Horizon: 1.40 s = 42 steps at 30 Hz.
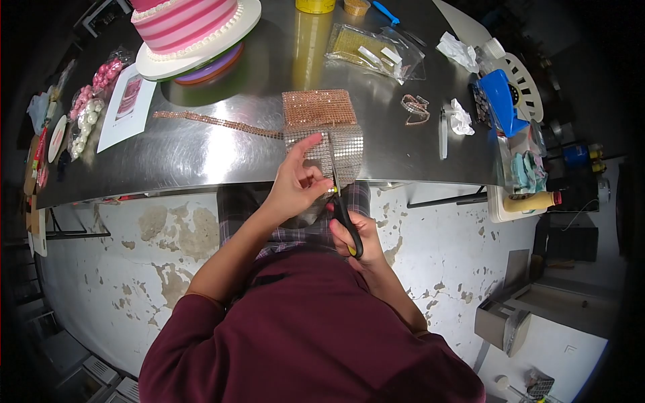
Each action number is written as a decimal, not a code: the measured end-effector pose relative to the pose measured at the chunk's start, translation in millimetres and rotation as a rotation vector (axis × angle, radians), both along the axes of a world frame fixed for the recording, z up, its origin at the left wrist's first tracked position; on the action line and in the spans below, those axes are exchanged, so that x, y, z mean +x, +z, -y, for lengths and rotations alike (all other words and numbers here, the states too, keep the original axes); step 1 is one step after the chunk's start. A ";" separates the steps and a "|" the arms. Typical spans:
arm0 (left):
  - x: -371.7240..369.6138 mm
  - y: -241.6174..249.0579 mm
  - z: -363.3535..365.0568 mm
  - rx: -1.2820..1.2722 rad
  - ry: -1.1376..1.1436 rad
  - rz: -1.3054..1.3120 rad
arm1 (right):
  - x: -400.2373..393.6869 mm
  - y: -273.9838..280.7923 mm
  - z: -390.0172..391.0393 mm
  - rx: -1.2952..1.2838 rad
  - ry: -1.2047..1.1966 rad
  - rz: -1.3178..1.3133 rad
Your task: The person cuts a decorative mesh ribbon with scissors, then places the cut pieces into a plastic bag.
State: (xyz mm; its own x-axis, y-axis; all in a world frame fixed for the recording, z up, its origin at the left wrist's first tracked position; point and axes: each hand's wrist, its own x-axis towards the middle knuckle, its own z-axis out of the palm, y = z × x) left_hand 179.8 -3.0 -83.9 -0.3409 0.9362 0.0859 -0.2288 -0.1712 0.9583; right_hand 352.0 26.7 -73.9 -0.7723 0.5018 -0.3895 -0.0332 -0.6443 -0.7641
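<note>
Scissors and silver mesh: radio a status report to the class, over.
Right hand holding scissors; left hand on silver mesh. Blades at mesh. Left thumb close to blades.

Steel table point(201, 164) before me. Near edge, straight ahead of me: copper mesh point(318, 107). Copper strip point(215, 121) stretching left from it. Left: print point(117, 127), beads point(87, 124). Far left: turntable point(215, 67). Far middle: yellow tub point(314, 5); right of it, bag point(366, 54). Farther right: crumpled tissue point(459, 52). Nearer me, right: chain point(415, 109), white stick point(443, 134).
</note>
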 end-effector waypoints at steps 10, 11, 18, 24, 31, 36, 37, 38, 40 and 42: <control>-1.9 -2.2 -1.3 -0.067 0.073 -0.029 | 5.6 -5.0 4.7 -0.075 0.010 -0.065; -3.7 -3.5 -2.7 -0.068 0.098 -0.050 | 7.6 -5.0 5.5 -0.065 0.007 -0.070; -29.4 7.7 -1.0 -0.004 -0.008 0.036 | 36.2 6.0 -28.4 0.135 0.348 0.075; -55.3 13.2 9.9 -0.079 -0.305 0.005 | 23.4 27.1 -68.5 0.111 0.492 0.163; -61.6 12.8 14.1 -0.055 -0.355 0.017 | 3.4 39.3 -83.7 0.206 0.616 0.249; -63.8 10.8 13.2 -0.051 -0.369 0.026 | -0.2 39.2 -87.3 0.200 0.626 0.258; -62.5 13.4 12.6 -0.051 -0.361 0.037 | -1.0 40.3 -87.5 0.195 0.626 0.262; -60.9 17.0 12.2 -0.050 -0.354 0.048 | -1.5 40.8 -87.5 0.189 0.626 0.266; -61.0 16.4 11.6 -0.039 -0.358 0.053 | -2.5 40.3 -86.1 0.203 0.615 0.272; -62.9 11.7 10.7 -0.019 -0.381 0.042 | -3.0 40.0 -85.7 0.213 0.609 0.274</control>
